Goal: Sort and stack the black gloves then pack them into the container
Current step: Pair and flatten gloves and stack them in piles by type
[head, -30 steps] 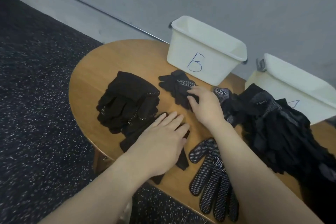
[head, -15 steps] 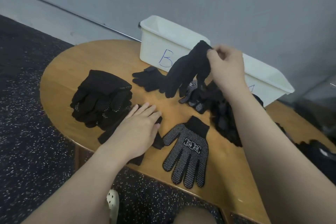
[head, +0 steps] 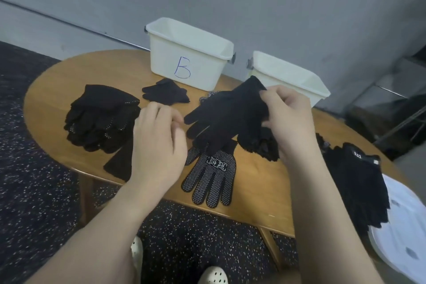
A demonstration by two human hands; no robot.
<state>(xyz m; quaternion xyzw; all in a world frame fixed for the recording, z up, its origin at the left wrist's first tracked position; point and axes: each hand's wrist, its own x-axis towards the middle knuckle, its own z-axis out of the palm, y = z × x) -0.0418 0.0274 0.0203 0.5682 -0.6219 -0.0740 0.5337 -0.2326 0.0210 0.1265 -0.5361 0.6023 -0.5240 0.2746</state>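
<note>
My right hand [head: 288, 120] pinches the cuff of a plain black glove [head: 226, 115] and holds it in the air above the round wooden table [head: 253, 187]. My left hand [head: 156, 143] hovers just left of that glove's fingertips, fingers loosely curled, holding nothing. Below it a flat black glove [head: 119, 161] lies on the table. A stack of black gloves [head: 101, 117] sits at the left. A dotted glove [head: 211, 177] lies palm up near the front edge. Another black glove [head: 166, 93] lies before the white container marked B [head: 189, 53].
A second white container [head: 288, 76] stands right of B against the grey wall. A loose heap of black gloves [head: 352, 180] covers the table's right end, beside a white round object [head: 401, 233]. My shoes [head: 214, 275] show on the speckled floor below.
My right hand lifted a black glove off the table and lowered it toward the middle. My left hand rose off the flat glove it pressed and moved toward the held glove.
</note>
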